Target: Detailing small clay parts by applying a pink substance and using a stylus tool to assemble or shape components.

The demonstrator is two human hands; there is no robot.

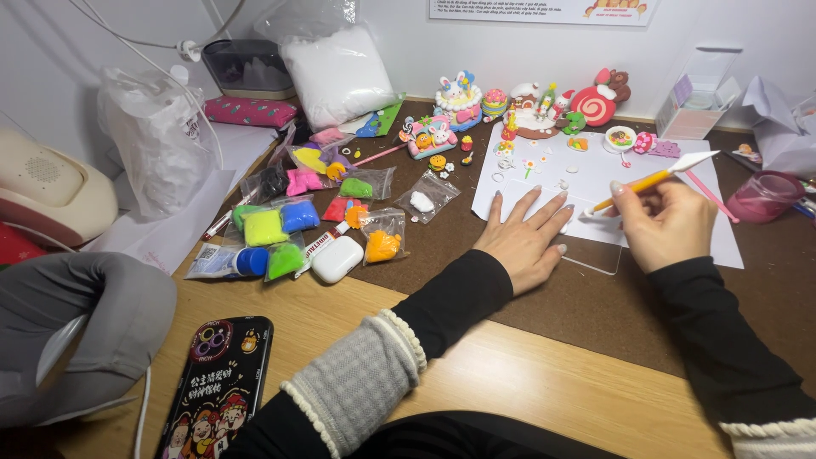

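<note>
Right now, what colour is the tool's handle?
Yellow-orange, with a white tip; the tool shows in the head view.

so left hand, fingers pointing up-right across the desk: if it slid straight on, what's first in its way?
The left hand lies flat on a clear plastic sheet over white paper. Straight ahead, it would probably first meet the small clay pieces on the paper, then the clay figures by the wall. Depth is uncertain.
</note>
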